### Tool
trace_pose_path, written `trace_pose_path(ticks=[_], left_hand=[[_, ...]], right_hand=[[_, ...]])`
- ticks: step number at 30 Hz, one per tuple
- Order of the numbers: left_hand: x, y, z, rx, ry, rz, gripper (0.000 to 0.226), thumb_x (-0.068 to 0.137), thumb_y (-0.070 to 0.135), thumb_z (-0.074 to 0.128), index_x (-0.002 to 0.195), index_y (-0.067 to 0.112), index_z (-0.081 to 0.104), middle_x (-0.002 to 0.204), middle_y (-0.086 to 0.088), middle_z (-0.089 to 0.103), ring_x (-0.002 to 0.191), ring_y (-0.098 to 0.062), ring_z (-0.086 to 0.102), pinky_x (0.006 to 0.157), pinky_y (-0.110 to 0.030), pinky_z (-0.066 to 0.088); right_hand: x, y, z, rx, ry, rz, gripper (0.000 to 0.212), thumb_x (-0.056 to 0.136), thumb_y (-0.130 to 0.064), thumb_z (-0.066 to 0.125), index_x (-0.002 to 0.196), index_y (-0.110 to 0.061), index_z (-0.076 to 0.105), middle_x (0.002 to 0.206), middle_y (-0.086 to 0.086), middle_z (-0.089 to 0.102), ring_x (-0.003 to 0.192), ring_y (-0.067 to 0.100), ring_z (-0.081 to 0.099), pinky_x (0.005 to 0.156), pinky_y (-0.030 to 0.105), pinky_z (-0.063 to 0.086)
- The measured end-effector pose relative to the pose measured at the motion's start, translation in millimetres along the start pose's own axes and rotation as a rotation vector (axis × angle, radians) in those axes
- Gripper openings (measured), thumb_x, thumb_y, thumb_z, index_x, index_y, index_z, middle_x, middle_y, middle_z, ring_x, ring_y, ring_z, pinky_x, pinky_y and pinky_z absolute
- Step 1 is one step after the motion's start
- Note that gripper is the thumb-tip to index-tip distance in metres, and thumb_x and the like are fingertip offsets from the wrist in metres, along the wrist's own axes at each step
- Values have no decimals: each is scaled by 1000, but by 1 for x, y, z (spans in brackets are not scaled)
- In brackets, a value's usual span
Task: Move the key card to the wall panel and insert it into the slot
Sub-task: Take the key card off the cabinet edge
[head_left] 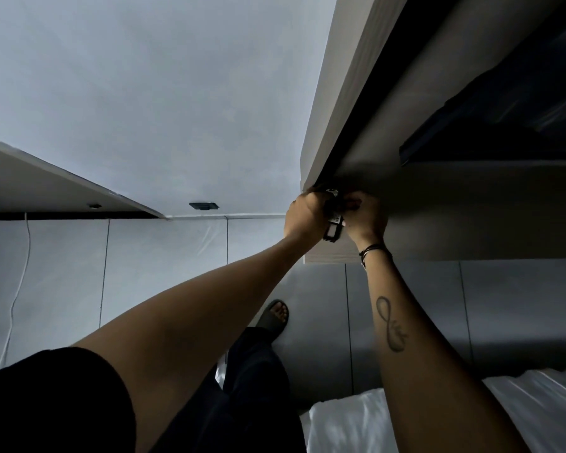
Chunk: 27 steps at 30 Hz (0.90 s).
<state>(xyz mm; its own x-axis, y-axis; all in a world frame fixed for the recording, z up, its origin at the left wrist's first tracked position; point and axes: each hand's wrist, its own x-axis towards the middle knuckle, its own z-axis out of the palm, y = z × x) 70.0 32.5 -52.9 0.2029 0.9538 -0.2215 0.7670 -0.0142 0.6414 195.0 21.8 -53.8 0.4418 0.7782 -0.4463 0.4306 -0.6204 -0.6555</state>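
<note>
Both my arms reach forward to the narrow end face of a pale wall (327,250) on the right. My left hand (304,215) and my right hand (366,217) meet there, fingers closed around a small dark panel (332,232) fixed to that wall. A light object, probably the key card (332,192), shows between my fingertips at the top of the panel. How far the card sits in the slot is hidden by my fingers. The light is dim.
A pale wall (144,109) fills the left, with a small dark fitting (204,206) low on it. Tiled floor (164,253) lies below. My sandalled foot (273,317) stands on it. White bedding (350,423) lies at the bottom right. A thin white cable (17,299) hangs at the far left.
</note>
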Motion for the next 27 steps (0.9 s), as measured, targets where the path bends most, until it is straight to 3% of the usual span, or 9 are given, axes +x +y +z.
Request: trace_pose_path(ticks=[2, 4, 6, 9, 11, 15, 19, 23, 27], left_hand=[[5, -3, -5, -100, -23, -59, 28, 96, 17, 72, 122, 18, 79, 119, -14, 79, 105, -39, 73, 84, -38, 57], [10, -9, -8, -212, -59, -117, 24, 92, 13, 76, 115, 16, 82, 113, -11, 82, 105, -35, 75, 87, -36, 57], [11, -14, -13, -346, -124, -184, 21, 91, 7, 76, 109, 13, 83, 101, -14, 82, 95, -33, 77, 86, -40, 62], [8, -25, -25, -498, -224, -217, 15, 92, 2, 74, 104, 6, 82, 87, -26, 79, 74, -35, 73, 78, -52, 64], [2, -31, -35, -514, -246, -199, 14, 91, 0, 73, 102, 4, 81, 87, -28, 78, 74, -37, 74, 73, -46, 64], [-12, -42, -57, -564, -237, -190, 17, 89, -4, 72, 103, 0, 81, 84, -19, 76, 72, -22, 74, 60, -22, 58], [-24, -53, -82, -650, -234, -215, 20, 89, -9, 70, 103, 2, 81, 81, -9, 75, 71, -19, 71, 61, -22, 61], [-38, -71, -113, -714, -207, -247, 16, 88, -10, 73, 97, 1, 80, 71, -3, 75, 63, -16, 71, 61, -23, 62], [-51, -89, -154, -723, -156, -254, 16, 86, -8, 77, 102, -7, 78, 79, -13, 75, 63, -19, 72, 66, -27, 65]], right_hand=[[3, 1, -2, 159, -44, 79, 23, 92, 3, 72, 115, -1, 73, 112, 21, 77, 109, 38, 73, 97, 53, 61], [3, 4, -3, 274, -69, 123, 23, 94, 4, 70, 117, 3, 71, 102, 18, 74, 100, 34, 71, 99, 56, 60], [0, 5, -4, 345, -97, 137, 25, 96, 3, 68, 121, 3, 70, 93, 8, 71, 97, 27, 67, 89, 47, 59], [-13, 4, -4, 381, -143, 126, 26, 97, 0, 68, 123, 1, 69, 104, 12, 72, 97, 24, 69, 75, 30, 56], [-23, 0, -3, 407, -168, 125, 26, 97, 0, 69, 123, 2, 69, 105, 14, 72, 90, 19, 71, 70, 25, 54], [-43, -16, 4, 440, -188, 120, 27, 97, 2, 68, 123, 4, 68, 91, 7, 71, 85, 16, 70, 70, 24, 55], [-66, -39, 13, 463, -189, 100, 24, 96, 4, 68, 120, 5, 69, 95, 12, 73, 81, 16, 72, 61, 18, 58], [-89, -66, 28, 461, -195, 63, 23, 93, 7, 70, 116, 9, 70, 103, 21, 73, 91, 29, 73, 72, 29, 62], [-112, -99, 45, 469, -218, 15, 22, 90, 10, 72, 111, 13, 69, 104, 32, 74, 91, 36, 73, 84, 46, 65]])
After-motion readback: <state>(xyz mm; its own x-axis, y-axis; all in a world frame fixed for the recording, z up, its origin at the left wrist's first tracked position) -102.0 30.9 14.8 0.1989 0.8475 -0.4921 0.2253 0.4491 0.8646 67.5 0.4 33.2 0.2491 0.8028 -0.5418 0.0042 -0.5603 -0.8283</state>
